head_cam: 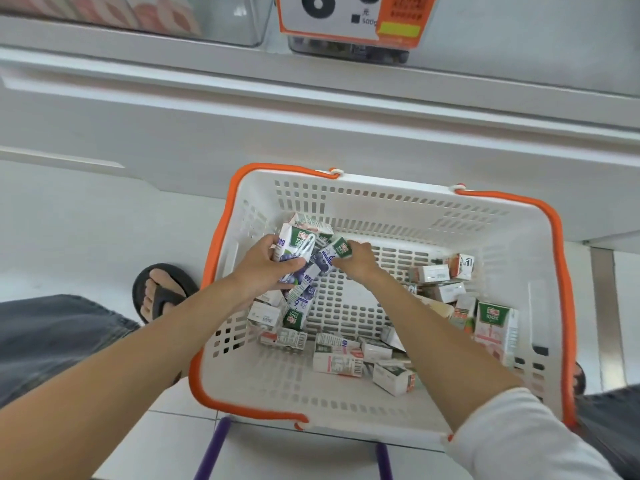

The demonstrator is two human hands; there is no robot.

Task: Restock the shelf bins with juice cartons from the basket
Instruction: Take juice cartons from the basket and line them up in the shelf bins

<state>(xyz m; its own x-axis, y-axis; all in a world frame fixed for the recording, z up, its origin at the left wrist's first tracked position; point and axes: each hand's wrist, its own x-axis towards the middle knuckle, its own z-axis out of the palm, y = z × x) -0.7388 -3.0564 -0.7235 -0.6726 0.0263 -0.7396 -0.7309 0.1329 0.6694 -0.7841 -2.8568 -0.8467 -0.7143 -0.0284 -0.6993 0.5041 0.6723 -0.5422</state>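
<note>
Juice cartons, small white card boxes with green tops and fruit print, lie loose in the white slotted plastic basket with orange handles (346,199), which sits on a pale tiled floor (86,216) below the long white shelf front (311,109). Up at the top edge, a clear plastic shelf bin (221,26) holds pink-printed packs, and beside it hangs an orange-bordered white price tag (332,15).

Inside the basket the cartons fall into two loose groups: a scatter along the near and right walls, among them one upright pink-printed carton (495,327), and a cluster at the left wall under the hands. A dark-trousered leg (52,334) and a foot in a black flip-flop sandal (159,292) stand just left of the basket.

Left hand (266,268) is curled around a bunch of blueberry-print cartons (294,251), fingers closed on them; how many it holds is hard to tell, perhaps two or three. Right hand (356,259), its arm in a pushed-up white sleeve (519,438), pinches the green top of another blueberry-print carton (337,252), which touches the left hand's bunch.
</note>
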